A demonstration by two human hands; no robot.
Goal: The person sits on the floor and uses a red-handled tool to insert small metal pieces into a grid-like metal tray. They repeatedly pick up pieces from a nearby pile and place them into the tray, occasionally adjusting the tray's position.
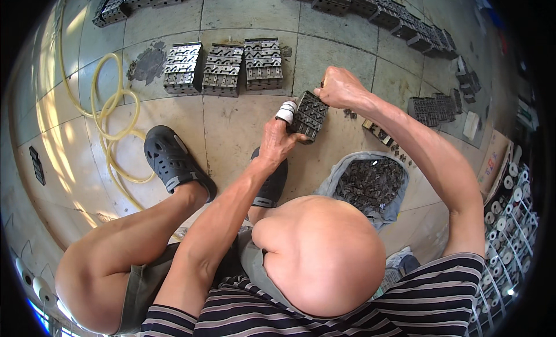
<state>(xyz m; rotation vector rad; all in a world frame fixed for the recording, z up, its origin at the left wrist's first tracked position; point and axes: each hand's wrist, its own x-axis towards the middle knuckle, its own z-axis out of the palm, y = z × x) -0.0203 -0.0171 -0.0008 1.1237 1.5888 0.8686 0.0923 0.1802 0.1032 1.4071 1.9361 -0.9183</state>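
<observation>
A dark metal block [310,116] with rows of notches and holes is held up in front of me, tilted, above the floor. My left hand [278,141] grips it from the left and below; one of its digits wears a white wrapping [286,112]. At the block's upper right corner is my right hand [341,89], its fingers pinched together. Whatever is between those fingertips is too small to make out. Closest below the block is a grey bag [401,180] filled with small dark metal pieces [370,183].
Three similar block stacks [263,63] stand ahead on the tiled floor, with more rows [399,21] farther off. A yellow hose [139,108] coils at left. Loose small pieces lie near a brass-coloured block [377,132]. At right is a rack of spools [509,238].
</observation>
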